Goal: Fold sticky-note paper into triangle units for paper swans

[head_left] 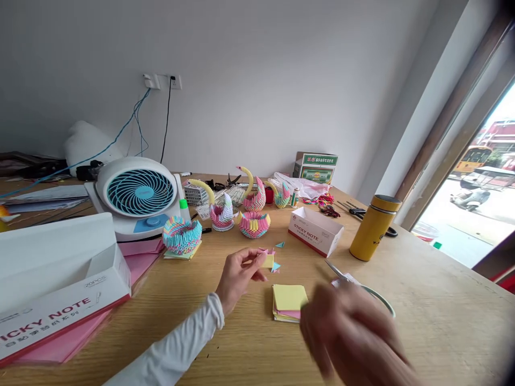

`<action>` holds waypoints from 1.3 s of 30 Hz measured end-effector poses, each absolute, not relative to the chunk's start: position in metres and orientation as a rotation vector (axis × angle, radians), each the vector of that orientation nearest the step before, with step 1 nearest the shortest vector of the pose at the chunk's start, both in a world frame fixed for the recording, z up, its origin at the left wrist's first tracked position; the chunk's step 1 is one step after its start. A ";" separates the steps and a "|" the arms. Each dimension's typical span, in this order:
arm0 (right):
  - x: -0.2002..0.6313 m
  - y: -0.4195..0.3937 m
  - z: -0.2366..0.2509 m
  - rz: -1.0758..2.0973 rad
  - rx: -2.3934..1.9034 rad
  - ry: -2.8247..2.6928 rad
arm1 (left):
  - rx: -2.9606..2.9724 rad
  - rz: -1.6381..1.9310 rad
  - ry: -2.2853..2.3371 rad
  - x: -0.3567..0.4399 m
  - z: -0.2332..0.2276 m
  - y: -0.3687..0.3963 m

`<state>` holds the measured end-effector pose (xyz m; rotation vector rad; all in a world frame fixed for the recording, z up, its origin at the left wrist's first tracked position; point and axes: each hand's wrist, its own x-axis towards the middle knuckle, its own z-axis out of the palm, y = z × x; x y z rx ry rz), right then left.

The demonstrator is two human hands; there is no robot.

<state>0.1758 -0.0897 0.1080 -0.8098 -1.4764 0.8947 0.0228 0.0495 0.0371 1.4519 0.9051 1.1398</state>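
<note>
Nearest us, our right hand [350,332] is a blur over the table [442,321], fingers closed on scissors [354,284] beside the yellow pad [288,301]. Just beyond, our left hand [238,276] pinches a small yellow paper [267,261] near folded triangles [276,266]. Farther back stand the note box [316,229], flask [374,227], paper swans [241,206] and fan [139,194].

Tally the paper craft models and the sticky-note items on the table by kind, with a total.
Swan models with necks: 3
Round bowl-shaped models without necks: 2
Sticky note boxes: 2
Sticky note pads: 1
Total: 8
</note>
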 end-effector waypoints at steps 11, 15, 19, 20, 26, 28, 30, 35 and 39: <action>0.156 0.004 0.015 0.983 -1.057 -1.394 | 1.286 1.223 0.865 0.004 0.014 0.022; 0.154 0.002 0.008 0.968 -1.052 -1.395 | 1.268 1.239 0.852 0.003 0.009 0.022; 0.154 0.003 0.005 0.950 -1.095 -1.399 | 1.223 1.242 0.872 0.004 0.010 0.021; 0.154 0.003 0.004 0.972 -1.106 -1.395 | 1.214 1.239 0.886 0.004 0.010 0.020; 0.152 0.002 0.003 1.095 -1.057 -1.352 | 1.164 1.181 0.862 0.003 0.010 0.017; 0.151 0.001 0.004 1.082 -1.047 -1.342 | 1.113 1.130 0.809 0.001 0.009 0.016; 0.150 0.000 0.006 1.089 -1.040 -1.327 | 1.072 1.072 0.752 0.000 0.008 0.016; 0.150 -0.002 0.005 1.174 -1.012 -1.235 | 1.016 0.967 0.651 -0.001 0.009 0.014; 0.150 -0.002 0.001 1.291 -0.982 -1.141 | 0.971 0.939 0.632 0.000 0.010 0.013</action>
